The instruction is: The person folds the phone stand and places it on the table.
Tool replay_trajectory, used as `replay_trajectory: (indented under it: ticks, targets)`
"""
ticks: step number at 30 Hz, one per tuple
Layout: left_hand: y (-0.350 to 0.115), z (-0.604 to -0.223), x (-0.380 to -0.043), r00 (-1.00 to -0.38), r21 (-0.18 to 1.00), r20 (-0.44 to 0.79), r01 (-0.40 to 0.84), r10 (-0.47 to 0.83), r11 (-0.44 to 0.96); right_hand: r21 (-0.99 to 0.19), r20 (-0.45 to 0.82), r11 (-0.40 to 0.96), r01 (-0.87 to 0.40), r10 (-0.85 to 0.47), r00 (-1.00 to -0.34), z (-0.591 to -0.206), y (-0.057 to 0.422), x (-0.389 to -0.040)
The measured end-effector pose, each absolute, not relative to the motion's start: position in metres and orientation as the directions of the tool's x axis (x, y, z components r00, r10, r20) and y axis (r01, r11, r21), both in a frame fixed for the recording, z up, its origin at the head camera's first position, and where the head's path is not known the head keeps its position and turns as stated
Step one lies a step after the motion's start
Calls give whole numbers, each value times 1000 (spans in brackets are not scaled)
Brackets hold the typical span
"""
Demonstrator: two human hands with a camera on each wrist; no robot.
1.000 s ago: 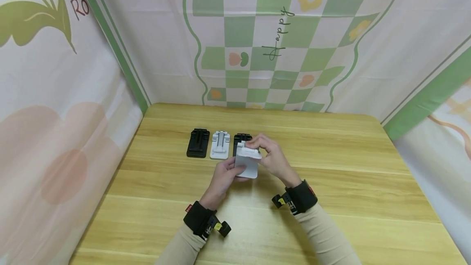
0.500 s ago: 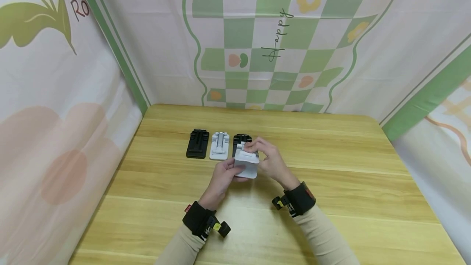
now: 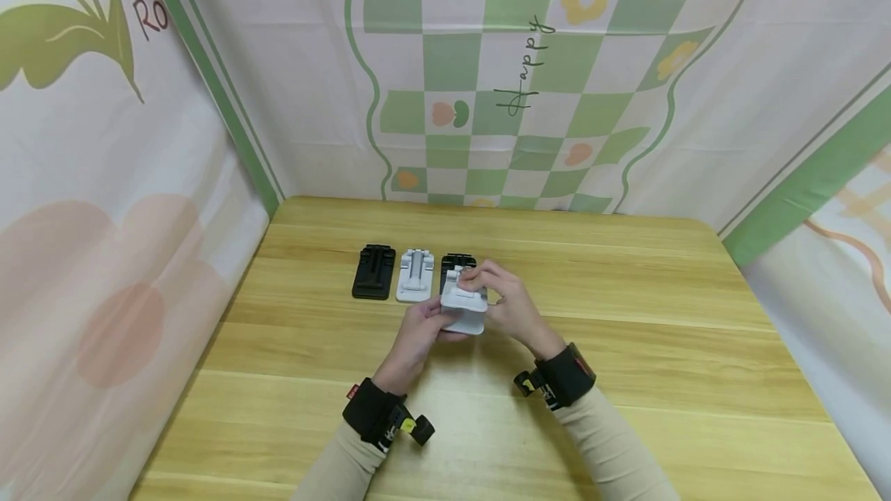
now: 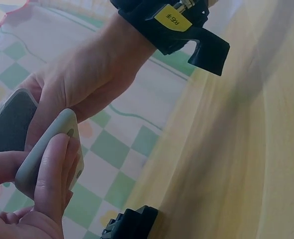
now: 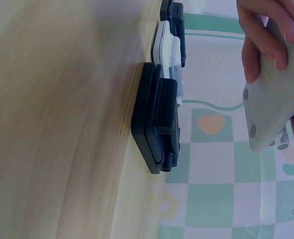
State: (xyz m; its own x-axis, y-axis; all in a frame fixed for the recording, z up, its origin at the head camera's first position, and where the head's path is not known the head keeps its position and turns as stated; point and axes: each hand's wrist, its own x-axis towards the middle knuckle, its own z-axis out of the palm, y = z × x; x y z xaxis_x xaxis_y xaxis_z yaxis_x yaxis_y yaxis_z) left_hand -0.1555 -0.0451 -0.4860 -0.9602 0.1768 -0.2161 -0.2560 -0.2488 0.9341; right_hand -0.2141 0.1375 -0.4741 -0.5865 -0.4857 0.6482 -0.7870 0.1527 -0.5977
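Observation:
Both hands hold a white folding phone stand (image 3: 465,322) above the table, partly unfolded with its upper plate tilted over the base. My left hand (image 3: 416,337) grips the base, thumb on top and fingers beneath; the left wrist view shows those fingers (image 4: 51,172) curled round its underside. At the hinged upper part, my right hand (image 3: 513,306) pinches the plate, with some fingertips hidden behind it. Round pads on the base's underside (image 5: 269,102) show in the right wrist view. Just beyond the held stand lies a folded black phone stand (image 3: 457,260), partly covered by it.
Left of that, in the same row, lie a folded white phone stand (image 3: 415,275) and another black phone stand (image 3: 373,272). They rest on a wooden table (image 3: 661,346). A printed curtain (image 3: 313,114) hangs behind the far edge and along both sides.
The held stand's upper plate has swung down toward me, showing more of its face and less of the base. Both hands have shifted slightly left. The stands on the table stay put.

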Motion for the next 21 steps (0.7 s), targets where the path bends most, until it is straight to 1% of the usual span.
replay_trajectory:
  ticks: [9, 16, 21]
  targets:
    - [-46, -484, -155, -957, 930, -231, -270, 177, -249, -587, 641, 173, -791, -497, -584, -477, 137, -212]
    - [-46, -484, -155, -956, 922, -219, -269, 198, -280, -579, 639, 176, -796, -509, -577, -478, 138, -212]
    - [-45, -483, -155, -951, 914, -236, -286, 198, -286, -582, 631, 176, -794, -518, -578, -478, 138, -212]
